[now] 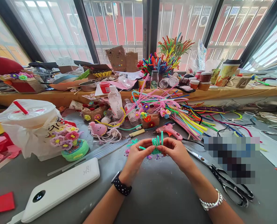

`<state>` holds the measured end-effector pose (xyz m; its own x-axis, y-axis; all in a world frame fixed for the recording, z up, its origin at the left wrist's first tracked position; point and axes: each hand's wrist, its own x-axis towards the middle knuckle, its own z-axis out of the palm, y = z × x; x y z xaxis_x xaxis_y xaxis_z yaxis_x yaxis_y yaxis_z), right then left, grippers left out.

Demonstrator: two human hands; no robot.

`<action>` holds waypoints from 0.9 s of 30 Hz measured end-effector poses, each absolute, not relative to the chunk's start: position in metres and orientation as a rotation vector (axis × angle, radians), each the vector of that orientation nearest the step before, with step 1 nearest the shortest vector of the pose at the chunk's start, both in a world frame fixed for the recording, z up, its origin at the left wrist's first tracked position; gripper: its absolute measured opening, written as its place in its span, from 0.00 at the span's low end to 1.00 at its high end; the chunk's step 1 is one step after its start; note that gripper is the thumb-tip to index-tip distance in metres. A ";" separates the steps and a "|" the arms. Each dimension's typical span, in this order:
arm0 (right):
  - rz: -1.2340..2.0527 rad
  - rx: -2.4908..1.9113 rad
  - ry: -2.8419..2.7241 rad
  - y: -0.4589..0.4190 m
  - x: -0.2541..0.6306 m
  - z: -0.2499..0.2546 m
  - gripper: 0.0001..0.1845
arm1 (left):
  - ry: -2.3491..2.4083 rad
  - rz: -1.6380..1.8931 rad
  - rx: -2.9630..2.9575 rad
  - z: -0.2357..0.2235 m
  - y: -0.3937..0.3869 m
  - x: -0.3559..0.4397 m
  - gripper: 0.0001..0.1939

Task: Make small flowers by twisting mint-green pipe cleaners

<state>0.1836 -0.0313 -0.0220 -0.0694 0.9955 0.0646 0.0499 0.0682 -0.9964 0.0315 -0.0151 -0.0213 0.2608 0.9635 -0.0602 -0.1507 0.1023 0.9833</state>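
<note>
Between my two hands is a bundle of teal pipe cleaners [156, 142], bent into loops, with a few ends sticking up and out to the left. My left hand [138, 155] pinches its left side, thumb in front. On the right side, my right hand [176, 153] pinches it the same way. Just left of my left fingers lies a teal pipe cleaner flower [132, 142]. Small purple bits are on the table under my hands. Behind the bundle rests a pink glue gun [168, 130], and to the right lie large black-handled scissors [222, 177].
A white power bank [63, 189] lies at left, near a bagged drink cup [33, 124] and a green pot of crocheted-looking flowers [75, 149]. Loose pipe cleaners [187, 119] spread behind the glue gun. Clear glue sticks [98, 152] lie left of my hands. A cluttered ledge runs under the windows.
</note>
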 end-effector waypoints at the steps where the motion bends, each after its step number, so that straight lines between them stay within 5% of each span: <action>1: 1.189 -1.162 -1.331 -0.031 0.184 -0.022 0.14 | 0.927 1.026 1.126 -0.021 -0.015 0.031 0.16; 27: 1.165 -1.162 -1.331 -0.032 0.178 -0.026 0.11 | 0.832 0.927 1.167 -0.022 -0.021 0.037 0.15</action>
<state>0.1782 -0.0321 -0.0261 -0.0606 0.9950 0.0788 0.0540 0.0821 -0.9952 0.0370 -0.0207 -0.0220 0.3949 0.9167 -0.0612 -0.1598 0.1341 0.9780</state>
